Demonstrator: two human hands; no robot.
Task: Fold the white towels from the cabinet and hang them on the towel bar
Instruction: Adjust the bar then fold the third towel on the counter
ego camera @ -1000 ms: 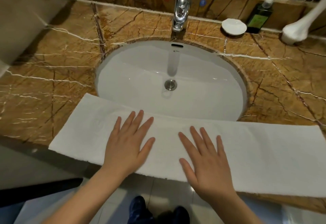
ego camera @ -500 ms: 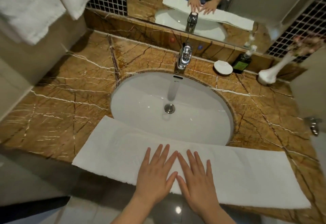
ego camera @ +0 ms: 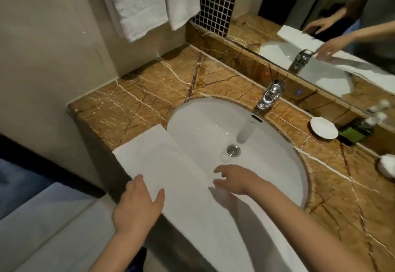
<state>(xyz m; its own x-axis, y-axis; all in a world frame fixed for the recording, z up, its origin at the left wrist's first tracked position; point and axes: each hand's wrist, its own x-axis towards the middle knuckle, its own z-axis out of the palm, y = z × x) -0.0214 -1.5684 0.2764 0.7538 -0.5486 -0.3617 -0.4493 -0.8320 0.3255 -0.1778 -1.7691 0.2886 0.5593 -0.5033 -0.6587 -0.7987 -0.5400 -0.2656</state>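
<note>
A long folded white towel point(ego camera: 162, 164) lies flat along the front edge of the brown marble counter point(ego camera: 132, 102), partly over the sink's near rim. My left hand point(ego camera: 136, 205) rests at the towel's near edge toward its left end, fingers spread. My right hand point(ego camera: 235, 177) hovers just above the towel's far edge by the basin, fingers loosely apart and holding nothing. Two white towels point(ego camera: 139, 2) hang against the wall at the upper left; their bar is out of view.
The white oval sink point(ego camera: 267, 143) with a chrome faucet point(ego camera: 270, 96) fills the counter's middle. A white soap dish point(ego camera: 323, 127), a green pump bottle point(ego camera: 359, 130) and a white vase base point(ego camera: 388, 164) stand at the right. A mirror point(ego camera: 320, 25) runs behind.
The view has swung left and up toward the hanging towels. My hands have spread apart from the towel's middle; the left has slid toward its left end and the right has lifted off.
</note>
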